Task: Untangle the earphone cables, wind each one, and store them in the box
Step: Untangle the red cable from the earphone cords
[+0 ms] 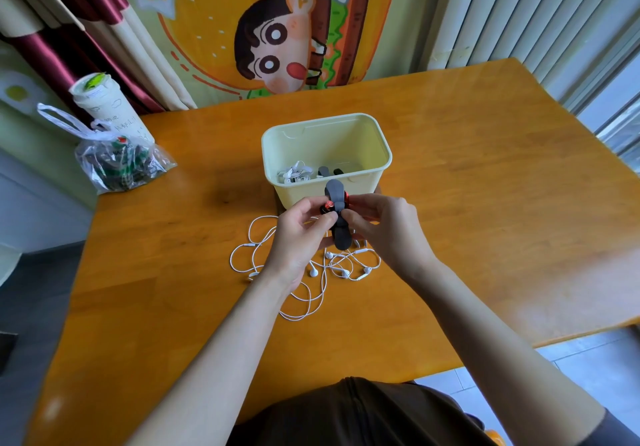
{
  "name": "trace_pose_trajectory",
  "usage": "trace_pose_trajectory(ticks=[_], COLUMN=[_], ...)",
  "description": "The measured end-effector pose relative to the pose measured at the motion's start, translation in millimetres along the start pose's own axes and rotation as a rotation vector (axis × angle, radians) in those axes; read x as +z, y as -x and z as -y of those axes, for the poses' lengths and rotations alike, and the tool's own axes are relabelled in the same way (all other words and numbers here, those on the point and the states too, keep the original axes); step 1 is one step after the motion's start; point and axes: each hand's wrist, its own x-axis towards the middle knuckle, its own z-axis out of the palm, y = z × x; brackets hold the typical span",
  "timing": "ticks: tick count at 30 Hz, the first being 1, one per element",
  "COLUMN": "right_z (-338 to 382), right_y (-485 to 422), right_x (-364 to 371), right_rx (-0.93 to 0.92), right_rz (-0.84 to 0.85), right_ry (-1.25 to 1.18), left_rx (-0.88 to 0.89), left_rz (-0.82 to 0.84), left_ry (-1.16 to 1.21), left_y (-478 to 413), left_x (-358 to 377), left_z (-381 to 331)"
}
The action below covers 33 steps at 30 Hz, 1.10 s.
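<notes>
A pale yellow box (367, 133) stands open at the table's middle, with a wound white earphone bundle (294, 171) and dark straps (329, 171) inside. Just in front of it, above the table, my left hand (301, 234) and my right hand (384, 227) together pinch a wound black-and-red earphone bundle (329, 206) crossed by a dark grey strap (336, 192). Under my hands lies a tangle of white earphone cables (325, 269) with several earbuds showing.
A tall paper cup (104, 102) and a knotted clear plastic bag (121, 161) stand at the table's far left corner. The wooden table (485, 203) extends right toward a window. A cartoon wall hanging and curtains are behind.
</notes>
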Motion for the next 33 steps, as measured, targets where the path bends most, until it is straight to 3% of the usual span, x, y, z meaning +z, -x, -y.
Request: trace_pose_trajectory(ticks=[18, 22, 27, 33], right_z=[3, -4, -13, -18], right_y=[0, 0, -5, -8], right_x=[1, 3, -4, -3], right_rx=[0.065, 0.106, 0.17, 0.202], right_rz=[-0.065, -0.016, 0.07, 0.068], right_ry=[-0.181, -0.211, -0.35, -0.382], left_rx=[0.082, 0.041, -0.05, -0.087], left_rz=[0.04, 0.04, 0.088, 0.097], left_ry=[-0.036, -0.056, 0.089, 0.085], left_y=[-2, -3, -3, -5], left_x=[-3, -4, -4, -2], left_z=[-11, -5, 1, 1])
